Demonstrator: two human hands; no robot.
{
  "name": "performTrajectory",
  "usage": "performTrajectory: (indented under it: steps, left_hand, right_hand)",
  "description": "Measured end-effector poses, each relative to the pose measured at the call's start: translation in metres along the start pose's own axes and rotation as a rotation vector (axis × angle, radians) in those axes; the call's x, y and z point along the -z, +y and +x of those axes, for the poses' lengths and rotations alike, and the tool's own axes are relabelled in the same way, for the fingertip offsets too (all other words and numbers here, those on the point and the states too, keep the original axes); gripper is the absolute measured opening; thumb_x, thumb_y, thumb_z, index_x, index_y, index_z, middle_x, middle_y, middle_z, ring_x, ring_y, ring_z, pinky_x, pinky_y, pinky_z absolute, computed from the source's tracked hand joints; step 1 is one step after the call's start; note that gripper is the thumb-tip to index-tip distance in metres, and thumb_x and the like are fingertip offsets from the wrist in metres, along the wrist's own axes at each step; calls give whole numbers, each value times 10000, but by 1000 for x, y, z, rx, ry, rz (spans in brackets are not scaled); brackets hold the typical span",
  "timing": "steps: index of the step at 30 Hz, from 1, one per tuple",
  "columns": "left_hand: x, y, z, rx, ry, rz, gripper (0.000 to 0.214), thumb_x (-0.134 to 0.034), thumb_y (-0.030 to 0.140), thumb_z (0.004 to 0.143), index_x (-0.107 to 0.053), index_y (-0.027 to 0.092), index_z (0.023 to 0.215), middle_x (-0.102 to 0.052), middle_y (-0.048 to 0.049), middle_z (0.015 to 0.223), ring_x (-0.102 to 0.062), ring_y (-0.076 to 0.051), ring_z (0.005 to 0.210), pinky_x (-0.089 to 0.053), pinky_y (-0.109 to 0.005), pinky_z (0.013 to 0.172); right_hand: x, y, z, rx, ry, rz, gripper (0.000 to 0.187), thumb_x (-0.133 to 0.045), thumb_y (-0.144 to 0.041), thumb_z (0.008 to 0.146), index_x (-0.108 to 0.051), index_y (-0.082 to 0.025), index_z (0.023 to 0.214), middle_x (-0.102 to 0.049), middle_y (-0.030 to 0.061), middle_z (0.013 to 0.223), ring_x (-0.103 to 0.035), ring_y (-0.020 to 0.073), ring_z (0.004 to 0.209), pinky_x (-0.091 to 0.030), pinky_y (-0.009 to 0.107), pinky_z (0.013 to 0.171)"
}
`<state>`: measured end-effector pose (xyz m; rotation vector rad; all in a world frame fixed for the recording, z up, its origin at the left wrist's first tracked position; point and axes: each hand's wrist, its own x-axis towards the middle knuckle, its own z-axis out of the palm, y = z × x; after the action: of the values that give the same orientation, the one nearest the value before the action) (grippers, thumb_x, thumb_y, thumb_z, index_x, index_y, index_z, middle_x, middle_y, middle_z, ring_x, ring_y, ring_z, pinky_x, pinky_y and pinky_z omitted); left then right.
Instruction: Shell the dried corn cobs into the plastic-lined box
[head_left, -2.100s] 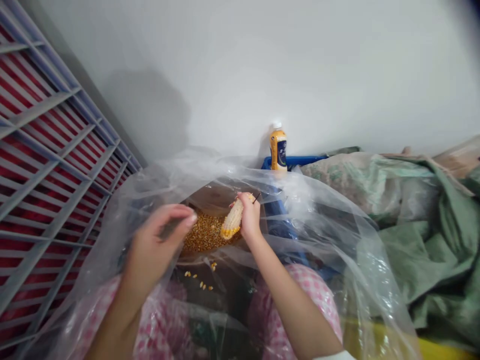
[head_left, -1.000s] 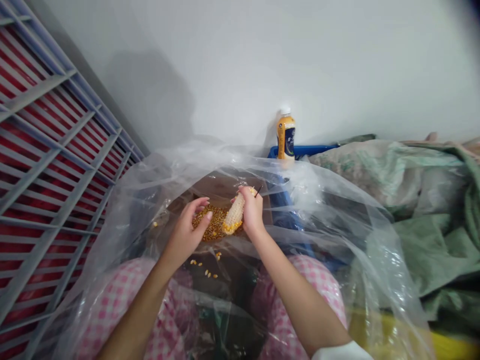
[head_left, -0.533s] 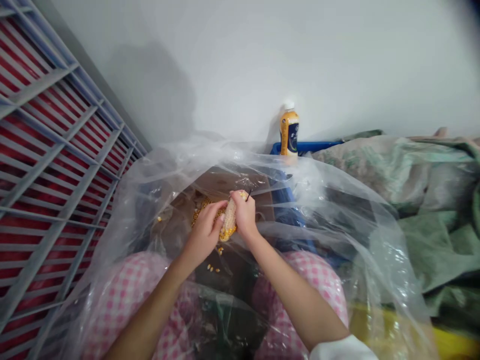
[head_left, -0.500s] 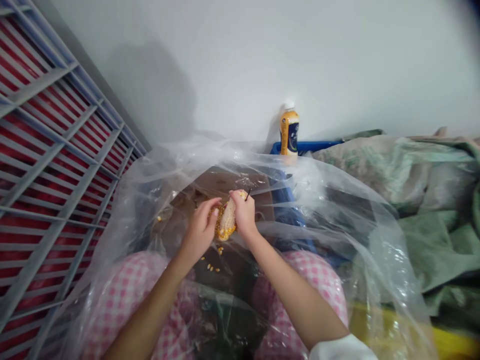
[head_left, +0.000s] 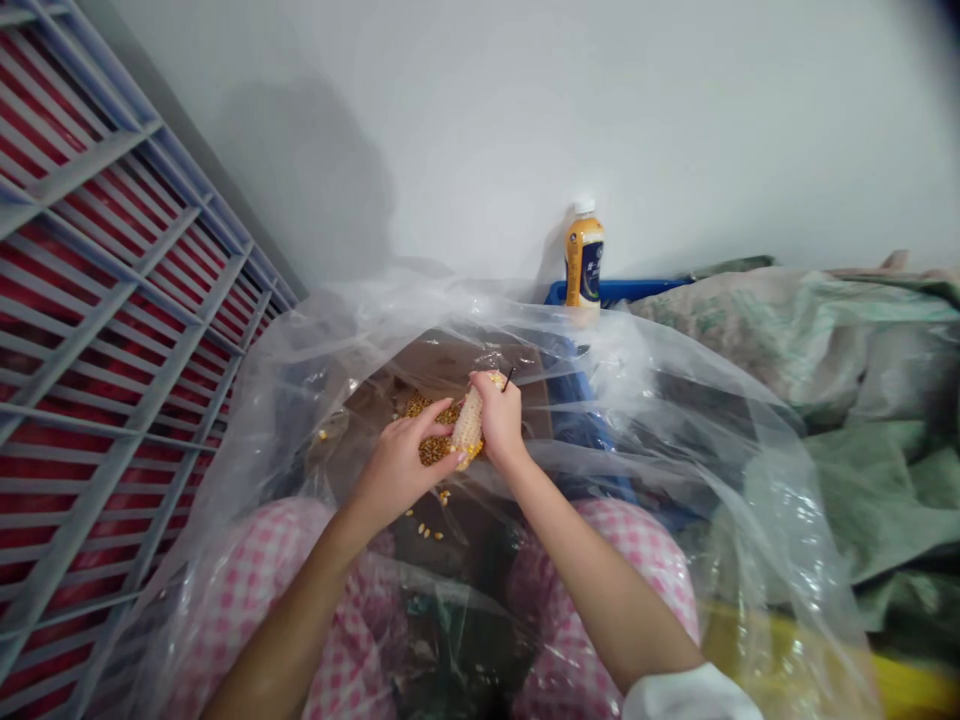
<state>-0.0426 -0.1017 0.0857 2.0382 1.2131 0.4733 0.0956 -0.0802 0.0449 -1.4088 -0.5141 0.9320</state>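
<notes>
My right hand (head_left: 501, 420) is closed around a corn cob (head_left: 468, 422), its middle stripped pale and yellow kernels left at the lower end. A thin dark stick-like piece (head_left: 508, 379) pokes out above that hand; its kind cannot be made out. My left hand (head_left: 409, 450) is open beside the cob, fingers apart, with the thumb tip by its lower end; whether it touches is unclear. Beneath the hands lies a pile of loose corn kernels (head_left: 433, 450) on the brown bottom inside a clear plastic sheet (head_left: 660, 450). A few stray kernels (head_left: 424, 530) lie nearer my knees.
A slatted plastic crate (head_left: 135, 290) with red behind it stands at the left. An orange bottle with a white cap (head_left: 584, 255) stands by a blue crate (head_left: 574, 390). Crumpled greenish sacks (head_left: 862, 400) fill the right, and a pale wall (head_left: 480, 130) rises behind.
The cob and my right hand have shifted slightly right. My left hand has opened wider, its thumb now lower on the cob, and more of the kernel pile shows.
</notes>
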Motion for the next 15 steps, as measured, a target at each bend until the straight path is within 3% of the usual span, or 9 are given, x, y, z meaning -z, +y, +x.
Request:
performTrajectory:
  steps: [4, 8, 15]
  left_hand:
    - [1, -6, 3, -38, -31, -42, 470, -487, 349, 805, -447, 197, 1248, -651, -63, 1087, -582, -199, 1046, -435, -336, 898]
    - [1, -7, 6, -11, 9, -37, 397, -379, 282, 850, -478, 171, 1217, -675, -68, 1003, -612, -189, 969, -439, -339, 881]
    - [1, -1, 4, -35, -3, -6, 543, -619, 373, 715, -471, 212, 1212, -637, -56, 1080, -565, -215, 1033, -397, -357, 926]
  right_hand:
    - [0, 0, 1, -24, 17, 6, 226, -576, -396, 616, -534, -175, 630, -484, -43, 500, -441, 114, 511, -350, 234, 518]
    - [-1, 0, 0, -53, 4, 16, 212, -575, -385, 614, -536, -177, 628, -464, -50, 477, -441, 114, 497, -348, 235, 511]
    - [0, -1, 0, -29, 13, -1, 228, -569, -398, 621, -548, -173, 647, -496, -38, 510, -438, 112, 506, -344, 235, 511]
